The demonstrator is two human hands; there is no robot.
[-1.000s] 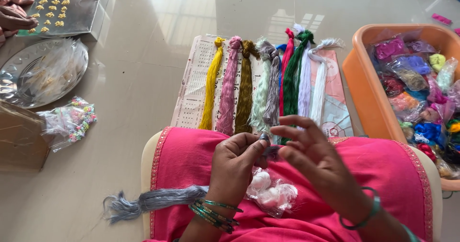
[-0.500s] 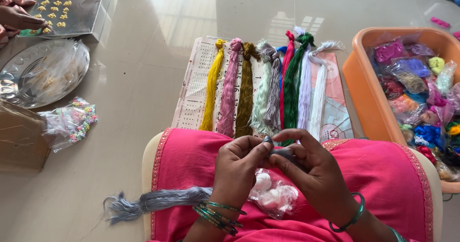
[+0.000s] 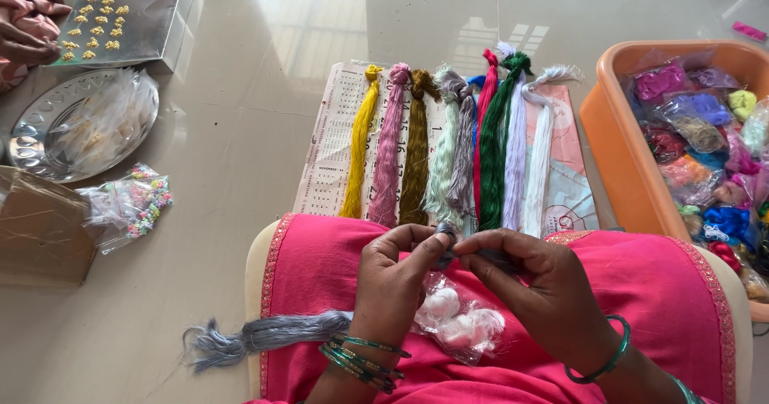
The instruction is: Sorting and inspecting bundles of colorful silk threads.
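Head view, left hand (image 3: 394, 272) and right hand (image 3: 538, 280) pinched shut on grey thread (image 3: 445, 236), fingertips nearly meeting

The room is bright with daylight. A big white glare shines on the smooth grey stone floor (image 3: 264, 92), maybe from a window up ahead. The round shiny silver plate (image 3: 32, 128) glints too. Shadows are soft. The picture is sharp in the middle, and the corners look a little bent.
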